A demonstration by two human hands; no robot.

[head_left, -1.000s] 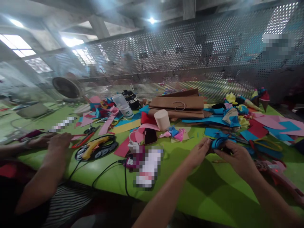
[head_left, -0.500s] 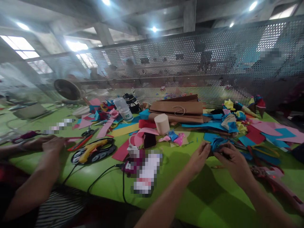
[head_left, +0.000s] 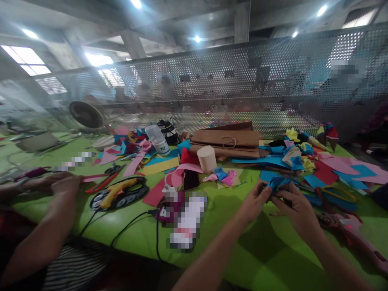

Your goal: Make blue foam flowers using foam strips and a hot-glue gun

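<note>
My left hand (head_left: pixel 254 202) and my right hand (head_left: pixel 295 208) meet above the green table (head_left: pixel 273 258), right of centre. Both pinch a small rolled piece of blue foam (head_left: pixel 278 182) held between the fingertips. The fingers of both hands are curled round it, and part of the blue piece is hidden behind them. Blue, red and pink foam sheets (head_left: pixel 333 169) lie just beyond my hands.
A pink glue gun (head_left: pixel 354 234) lies right of my right hand. A yellow glue gun (head_left: pixel 119 190) on a black stand, scissors (head_left: pixel 104 178), a foam roll (head_left: pixel 207 158), brown paper bags (head_left: pixel 227 139) and a plastic cup (head_left: pixel 157 139) sit further off. Another person's hands (head_left: pixel 60 184) rest at the left. A perforated metal screen (head_left: pixel 212 93) backs the table.
My hands have stayed together on the blue foam piece, shifting slightly and working it between the fingers. The other person's hands at the left drew back a little.
</note>
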